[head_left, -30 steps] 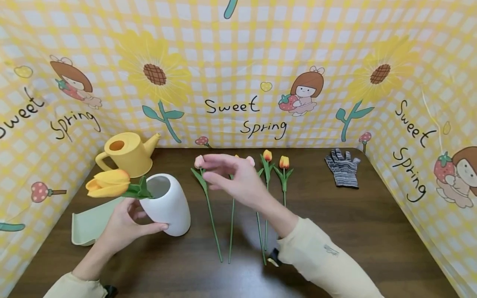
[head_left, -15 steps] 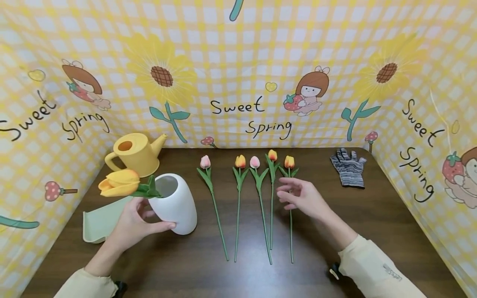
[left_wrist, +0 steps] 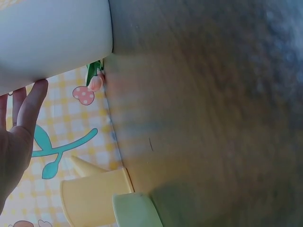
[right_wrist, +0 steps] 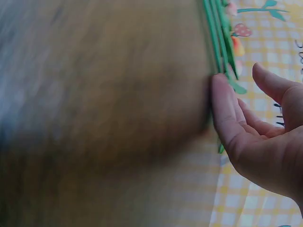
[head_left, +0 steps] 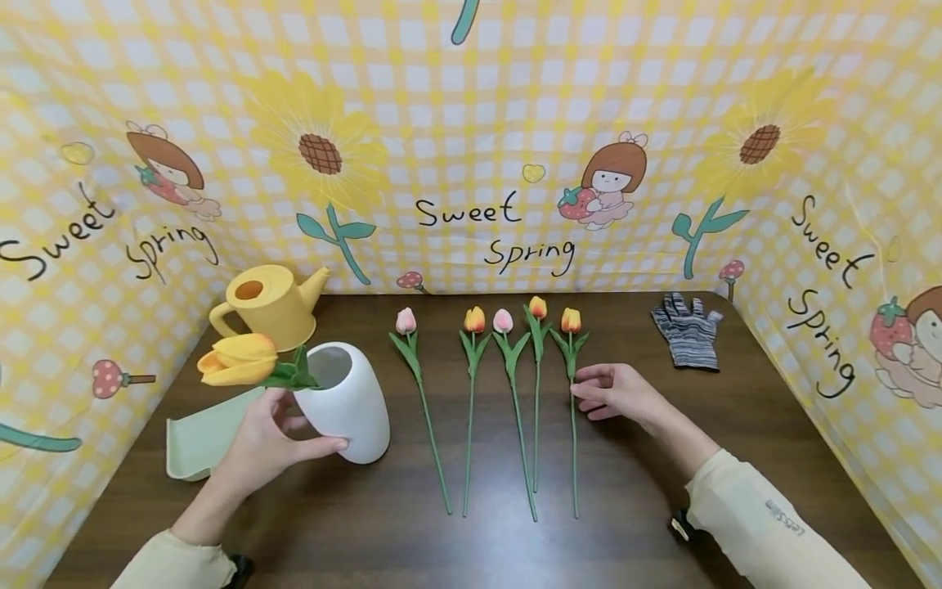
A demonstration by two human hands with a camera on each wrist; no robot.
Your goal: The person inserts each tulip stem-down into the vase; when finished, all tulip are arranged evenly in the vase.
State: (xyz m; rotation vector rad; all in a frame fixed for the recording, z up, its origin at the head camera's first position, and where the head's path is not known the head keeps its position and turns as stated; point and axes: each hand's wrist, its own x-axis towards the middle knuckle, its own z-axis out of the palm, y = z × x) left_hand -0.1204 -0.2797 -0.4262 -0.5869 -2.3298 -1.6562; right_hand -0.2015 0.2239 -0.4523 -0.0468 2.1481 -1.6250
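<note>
A white vase [head_left: 349, 417] stands at left centre, a large yellow tulip [head_left: 238, 360] leaning left out of its mouth. My left hand [head_left: 261, 450] grips the vase's left side, thumb on the front; in the left wrist view the fingertips touch the vase [left_wrist: 57, 38]. Several slim tulips lie side by side, from a pink one [head_left: 405, 321] to an orange-yellow one [head_left: 570, 320] at the right. My right hand [head_left: 625, 397] is at that last tulip's stem, fingertips against or just beside it. In the right wrist view the right hand [right_wrist: 265, 142] has its thumb apart from the fingers.
Behind the vase at the left stands a yellow watering can [head_left: 275, 311]. A pale green tray [head_left: 209, 433] lies left of the vase, partly behind my left hand. A grey knitted glove [head_left: 688, 334] lies at the back right. Patterned cloth [head_left: 456, 147] surrounds the table.
My right hand has moved from over the left tulips rightward and down to the rightmost stem. My left hand keeps its hold on the vase. The head view has shifted slightly.
</note>
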